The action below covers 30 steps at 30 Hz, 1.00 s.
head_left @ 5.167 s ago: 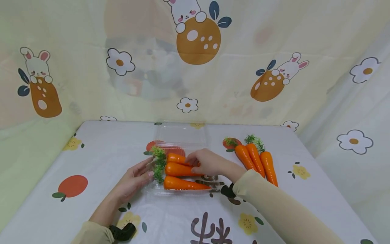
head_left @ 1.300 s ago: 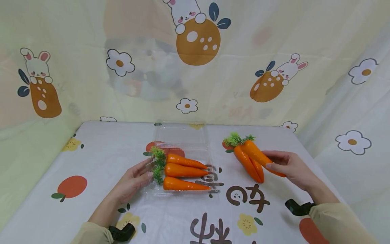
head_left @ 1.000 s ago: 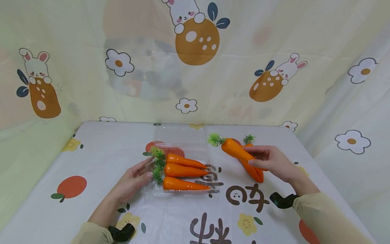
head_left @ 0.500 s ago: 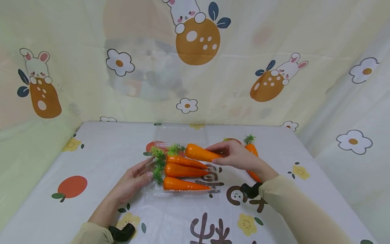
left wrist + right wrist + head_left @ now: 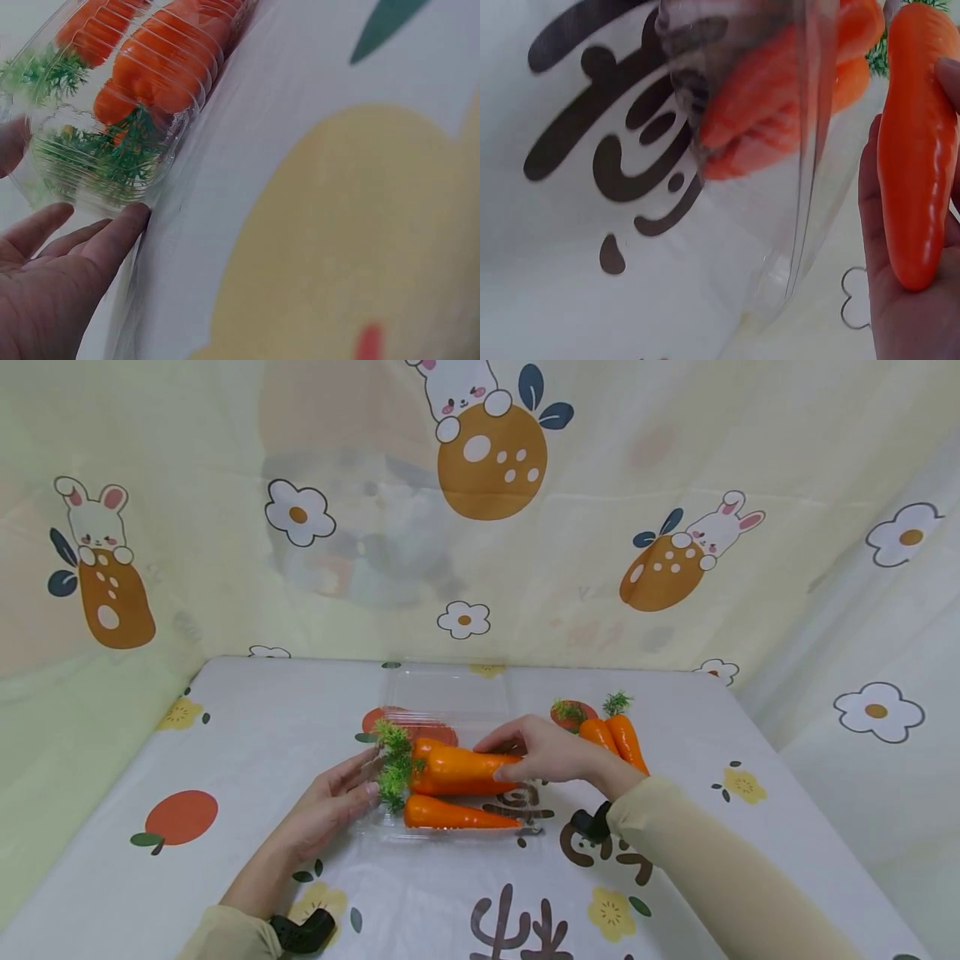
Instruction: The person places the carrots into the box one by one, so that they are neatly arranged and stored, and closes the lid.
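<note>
A clear plastic container [image 5: 450,837] lies open, its lid [image 5: 450,683] folded back. Several shiny orange carrots with green tops are in it, such as the front carrot [image 5: 450,814]. My right hand [image 5: 555,752] holds another carrot [image 5: 461,771] by its thinner end, above those in the container and partly hiding them. In the right wrist view that carrot [image 5: 915,165] lies between thumb and fingers. My left hand [image 5: 330,806] rests at the container's left end, its fingertips [image 5: 135,214] against the plastic wall beside the leafy tops [image 5: 97,157].
To the right of the container, two more carrots lie on the table: one left [image 5: 597,733] and one right [image 5: 628,745], partly behind my right arm. A patterned cloth [image 5: 420,910] covers the table. A printed curtain [image 5: 375,568] hangs behind.
My right hand let go of a carrot in the container, picked another from the three at the right, and carried it left over the container. The left hand has stayed put.
</note>
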### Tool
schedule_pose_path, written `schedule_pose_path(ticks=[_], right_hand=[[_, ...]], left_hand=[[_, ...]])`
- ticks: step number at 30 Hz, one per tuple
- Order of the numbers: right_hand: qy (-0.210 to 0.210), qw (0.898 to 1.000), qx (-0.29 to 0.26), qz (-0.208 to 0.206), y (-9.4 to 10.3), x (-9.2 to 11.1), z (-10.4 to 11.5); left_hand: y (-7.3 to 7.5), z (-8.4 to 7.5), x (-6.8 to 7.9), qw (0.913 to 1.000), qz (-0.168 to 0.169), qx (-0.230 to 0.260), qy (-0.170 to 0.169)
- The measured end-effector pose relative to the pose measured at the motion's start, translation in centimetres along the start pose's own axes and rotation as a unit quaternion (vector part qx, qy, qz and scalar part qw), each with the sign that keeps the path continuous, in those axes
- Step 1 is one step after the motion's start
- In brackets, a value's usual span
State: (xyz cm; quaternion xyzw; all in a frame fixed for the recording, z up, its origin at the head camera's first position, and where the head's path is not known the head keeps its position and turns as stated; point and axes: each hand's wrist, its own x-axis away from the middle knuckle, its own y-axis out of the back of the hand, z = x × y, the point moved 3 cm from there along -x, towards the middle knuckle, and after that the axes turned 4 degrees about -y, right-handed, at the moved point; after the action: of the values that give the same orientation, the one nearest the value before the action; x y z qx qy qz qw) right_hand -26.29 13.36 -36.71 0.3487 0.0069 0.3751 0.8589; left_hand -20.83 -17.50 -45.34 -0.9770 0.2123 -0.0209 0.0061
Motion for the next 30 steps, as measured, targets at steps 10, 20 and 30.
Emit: schedule_pose_path(ticks=[10, 20, 30], right_hand=[[-0.008, 0.998, 0.064, 0.021, -2.3, -0.4, 0.9], [-0.018, 0.994, 0.105, 0.01, -3.0, -0.6, 1.0], [-0.005, 0.999, 0.047, 0.006, -1.9, 0.8, -0.3]], left_hand=[[-0.1, 0.0, -0.1, 0.9999, -0.006, -0.007, 0.007], [-0.1, 0.0, -0.1, 1.0, -0.004, -0.001, 0.003], [-0.2, 0.0, 0.0, 1.0, -0.007, 0.002, 0.003]])
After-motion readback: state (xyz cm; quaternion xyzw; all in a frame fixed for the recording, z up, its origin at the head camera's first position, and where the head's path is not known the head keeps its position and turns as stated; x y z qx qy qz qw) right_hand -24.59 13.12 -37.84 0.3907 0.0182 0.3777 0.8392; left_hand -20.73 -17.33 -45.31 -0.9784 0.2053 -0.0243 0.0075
